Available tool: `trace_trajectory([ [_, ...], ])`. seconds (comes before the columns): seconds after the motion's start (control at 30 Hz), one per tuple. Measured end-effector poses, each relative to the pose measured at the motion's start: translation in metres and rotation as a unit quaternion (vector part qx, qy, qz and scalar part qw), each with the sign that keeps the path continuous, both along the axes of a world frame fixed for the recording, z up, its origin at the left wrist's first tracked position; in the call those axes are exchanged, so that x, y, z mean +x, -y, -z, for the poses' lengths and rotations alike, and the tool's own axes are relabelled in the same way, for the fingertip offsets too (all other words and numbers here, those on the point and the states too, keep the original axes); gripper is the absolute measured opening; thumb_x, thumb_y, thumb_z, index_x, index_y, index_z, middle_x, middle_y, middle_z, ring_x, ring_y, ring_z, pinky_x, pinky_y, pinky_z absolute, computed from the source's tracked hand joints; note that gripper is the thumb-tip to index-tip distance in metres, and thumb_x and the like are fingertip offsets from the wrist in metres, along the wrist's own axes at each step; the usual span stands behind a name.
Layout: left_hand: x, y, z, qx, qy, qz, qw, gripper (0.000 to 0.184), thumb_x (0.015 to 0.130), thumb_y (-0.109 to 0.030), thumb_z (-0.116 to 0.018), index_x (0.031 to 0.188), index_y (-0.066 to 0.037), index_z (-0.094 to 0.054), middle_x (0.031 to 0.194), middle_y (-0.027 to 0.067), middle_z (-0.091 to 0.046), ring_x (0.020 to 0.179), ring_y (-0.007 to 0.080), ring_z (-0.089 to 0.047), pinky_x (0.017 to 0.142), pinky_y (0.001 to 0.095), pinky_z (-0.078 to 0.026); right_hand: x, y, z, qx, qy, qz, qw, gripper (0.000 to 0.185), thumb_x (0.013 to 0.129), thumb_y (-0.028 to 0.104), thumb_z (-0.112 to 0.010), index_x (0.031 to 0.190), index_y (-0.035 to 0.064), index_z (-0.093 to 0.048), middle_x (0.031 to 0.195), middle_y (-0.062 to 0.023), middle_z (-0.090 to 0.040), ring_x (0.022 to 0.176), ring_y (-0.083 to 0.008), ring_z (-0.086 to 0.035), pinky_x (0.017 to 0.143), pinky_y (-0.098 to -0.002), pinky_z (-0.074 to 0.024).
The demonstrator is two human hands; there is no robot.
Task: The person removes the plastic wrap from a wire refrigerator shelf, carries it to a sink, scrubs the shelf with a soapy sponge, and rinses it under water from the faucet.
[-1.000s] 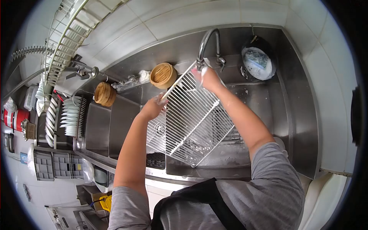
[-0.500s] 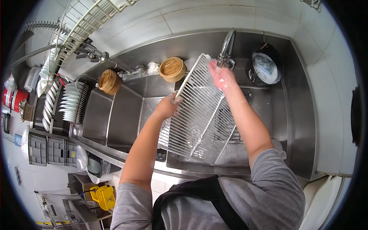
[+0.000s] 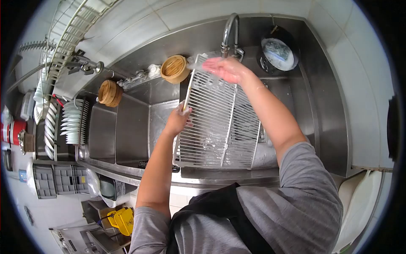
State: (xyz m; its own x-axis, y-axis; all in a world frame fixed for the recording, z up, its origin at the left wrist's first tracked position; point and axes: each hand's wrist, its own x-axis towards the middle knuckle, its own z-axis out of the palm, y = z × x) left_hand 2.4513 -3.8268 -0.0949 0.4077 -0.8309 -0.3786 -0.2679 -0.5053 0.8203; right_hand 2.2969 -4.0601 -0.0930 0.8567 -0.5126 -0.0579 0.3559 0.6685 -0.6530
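Observation:
A white wire rack [image 3: 229, 127], wet and slanted, lies over the right-hand sink basin. My left hand [image 3: 176, 120] is closed around the rack's left edge. Across the rack's far end, just in front of the curved metal tap [image 3: 230, 31], my right hand [image 3: 226, 69] is stretched out flat with its fingers pointing left. Water splashes about its fingertips; whether the palm touches the wires I cannot tell.
Behind the rack, on the right, stands a black pot [image 3: 263, 63] of suds with a bluish cloth or sponge [image 3: 277, 51] in it. Bamboo steamers [image 3: 174, 69] sit on the sink's back ledge. White plates [image 3: 72, 120] stand in a rack at far left.
The rack has shifted slightly left and toward me, with my left hand still on its edge. My right hand has turned, its fingers now pointing left over the far corner. The camera view has shifted.

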Motion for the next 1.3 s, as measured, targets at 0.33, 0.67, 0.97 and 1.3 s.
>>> trace_trajectory([
  [0.33,-0.016,0.0,0.005,0.021,0.053,0.027,0.998,0.047,0.093,-0.023,-0.052,0.137,-0.014,-0.039,0.08,0.0051,-0.058,0.065,0.0145,-0.063,0.048,0.0262,-0.046,0.0,0.012,0.006,-0.02,-0.053,0.094,0.994,0.036,0.079,-0.012,-0.054,0.114,-0.0129,-0.043,0.116,-0.023,-0.048,0.107,-0.0288,-0.055,0.091,-0.032,-0.0492],
  [0.67,-0.013,-0.029,0.021,-0.057,-0.042,0.017,0.997,0.039,0.095,-0.021,-0.049,0.132,-0.01,-0.042,0.096,0.003,-0.054,0.073,0.0122,-0.055,0.062,0.0277,-0.054,-0.006,-0.001,0.024,-0.123,-0.15,0.058,0.979,0.021,0.086,-0.001,-0.053,0.104,-0.0108,-0.056,0.098,-0.0177,-0.062,0.086,-0.025,-0.065,0.082,-0.0304,-0.0544],
  [0.97,-0.013,-0.05,0.015,-0.034,-0.071,-0.016,0.997,0.045,0.094,-0.026,-0.051,0.135,-0.011,-0.037,0.099,0.0022,-0.055,0.076,0.0128,-0.056,0.065,0.0284,-0.055,-0.024,-0.007,-0.007,-0.124,-0.058,0.008,0.991,0.027,0.088,0.0,-0.053,0.111,-0.0133,-0.053,0.107,-0.022,-0.06,0.102,-0.0258,-0.061,0.093,-0.0286,-0.0492],
  [1.3,-0.01,-0.051,0.021,-0.069,-0.101,-0.011,0.992,0.042,0.095,-0.022,-0.048,0.135,-0.012,-0.038,0.097,0.0011,-0.056,0.069,0.0127,-0.061,0.057,0.0231,-0.051,-0.026,-0.005,-0.011,-0.018,0.008,0.016,1.0,0.032,0.091,0.0,-0.048,0.117,-0.0169,-0.043,0.114,-0.025,-0.055,0.109,-0.0285,-0.057,0.099,-0.0304,-0.0449],
])
